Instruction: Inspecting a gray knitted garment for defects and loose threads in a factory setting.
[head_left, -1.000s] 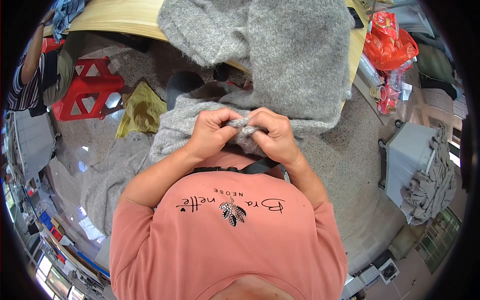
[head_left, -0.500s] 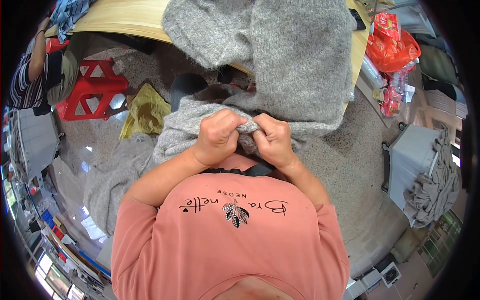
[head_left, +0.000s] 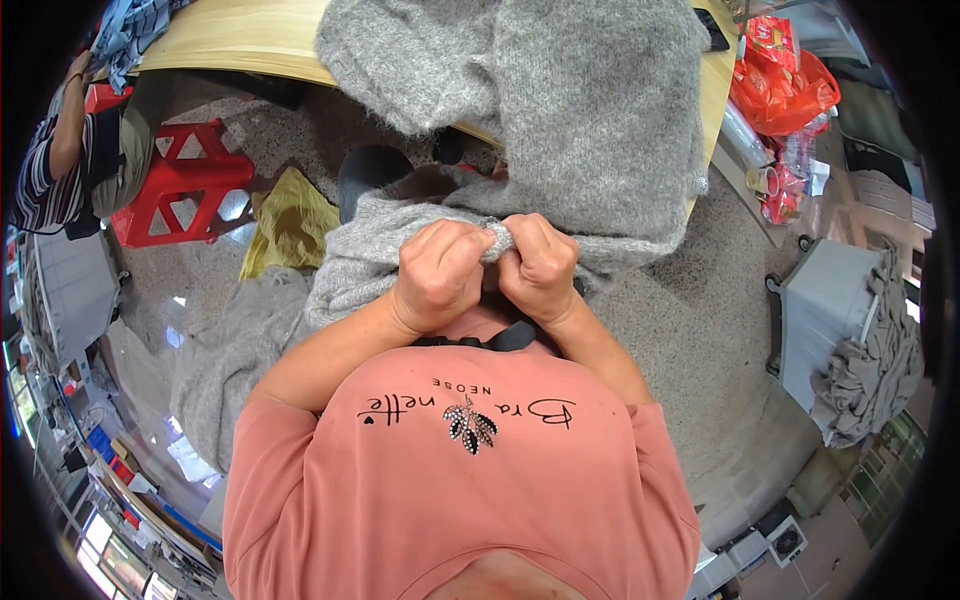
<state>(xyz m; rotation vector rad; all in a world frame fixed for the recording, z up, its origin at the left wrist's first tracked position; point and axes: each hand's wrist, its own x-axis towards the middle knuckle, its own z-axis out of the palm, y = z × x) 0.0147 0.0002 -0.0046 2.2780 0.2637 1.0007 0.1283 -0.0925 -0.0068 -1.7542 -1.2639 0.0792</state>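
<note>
A fuzzy grey knitted garment lies over the table's front edge and hangs down onto my lap. My left hand is closed on a bunched edge of the knit, thumb and fingers pinching it. Close beside it, my right hand grips the same edge, knuckles up. A short folded ridge of the fabric shows between the two hands. Their fingertips are partly hidden behind the knuckles and the cloth. More of the light grey knit is gathered to the left of my left hand.
The wooden table carries a dark phone at its right. Left are a red stool, a yellow bag, a grey cloth heap and another person. Right are red plastic bags and a wheeled bin.
My right hand has shifted slightly left and its wrist has turned, bringing it nearer my left hand. Both hands keep hold of the knit edge.
</note>
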